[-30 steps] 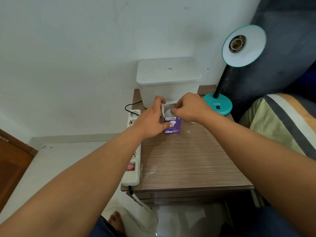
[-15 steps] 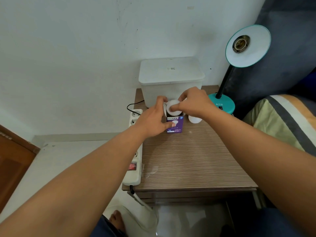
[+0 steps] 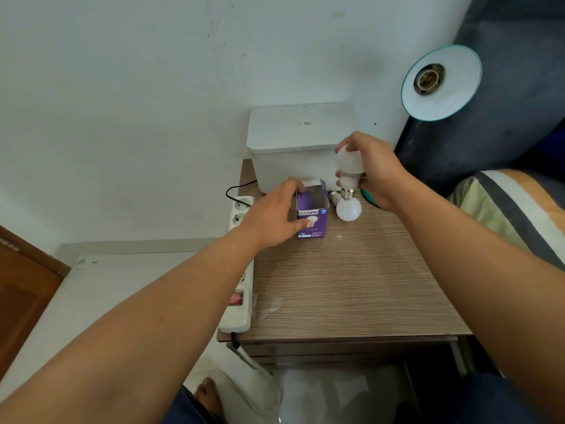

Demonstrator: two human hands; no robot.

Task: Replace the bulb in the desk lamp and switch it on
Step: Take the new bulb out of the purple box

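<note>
Right hand (image 3: 374,169) has the new bulb (image 3: 350,168) pinched around its dome and collar, screw base pointing down toward the table (image 3: 351,289), so we're holding it upright, dome on top. Left hand (image 3: 272,218) is wrapped around the box (image 3: 313,214), thumb on the front, keeping it steady with the top flaps open and nothing visible inside.

Big picture first: the lamp shade (image 3: 441,84) sits up and to the far right of our right hand, tilted so its open face and the bare socket (image 3: 429,78) look back at us. So the bulb needs to swing up and right, and its long axis has to flip from vertical to roughly in line with that socket, base leading. Right hand is clearly the nearer one for that.

Old bulb (image 3: 348,208) lies on the table just under the new one, base toward the far left, close to the box.

Writing: box front reads "ECOLINK", with "LED BULB" under it, we think. Smaller print is too blurry.
</note>
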